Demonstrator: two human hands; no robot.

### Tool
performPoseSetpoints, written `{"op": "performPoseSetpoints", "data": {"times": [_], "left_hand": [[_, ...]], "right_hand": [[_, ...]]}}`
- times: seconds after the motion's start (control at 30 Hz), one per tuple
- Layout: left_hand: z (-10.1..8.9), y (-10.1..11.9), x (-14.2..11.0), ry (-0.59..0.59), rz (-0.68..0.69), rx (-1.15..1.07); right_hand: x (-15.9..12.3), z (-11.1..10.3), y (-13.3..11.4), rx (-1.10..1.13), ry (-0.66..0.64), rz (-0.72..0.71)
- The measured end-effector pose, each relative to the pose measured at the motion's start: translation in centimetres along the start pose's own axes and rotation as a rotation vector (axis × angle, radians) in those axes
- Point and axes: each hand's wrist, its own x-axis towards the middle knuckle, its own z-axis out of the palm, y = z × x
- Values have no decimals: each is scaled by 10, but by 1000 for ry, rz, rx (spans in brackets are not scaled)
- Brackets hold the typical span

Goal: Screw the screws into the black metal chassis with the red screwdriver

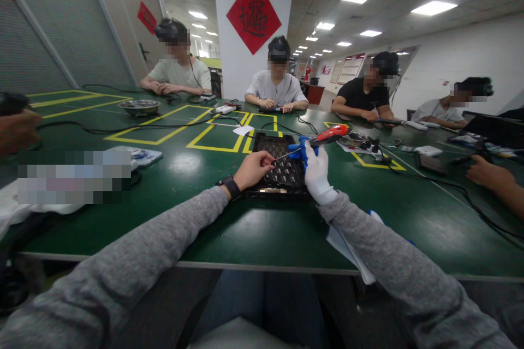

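Observation:
My right hand (317, 170), in a white glove with blue fingers, is closed around a screwdriver (332, 133) with a red and grey handle. Its thin shaft slants down to the left. Bare and with a dark watch on the wrist, my left hand (252, 169) pinches at the tip of that shaft. Whether a small piece sits between those fingertips cannot be made out. Both hands are over an open black case (276, 195), whose dark tray holds several small shiny pieces in rows. The hands partly cover the case.
Yellow tape rectangles mark the green table (254, 240). A metal bowl (139, 107) stands at the far left. A white paper piece (243, 130) lies behind the case. Cables and tools (368, 144) lie to the right. Several people sit around; another person's hand (491, 174) is at right.

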Motion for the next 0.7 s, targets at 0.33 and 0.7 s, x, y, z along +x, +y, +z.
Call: {"op": "performPoseSetpoints", "data": {"times": [0.33,0.7], "left_hand": [[-2,6,-1,13,-45,34],[-2,3,0,14,-57,94]], "right_hand": [[-5,1,-8,-12,-7,-36],[-10,2,-13,-135,-104,-90]]}}
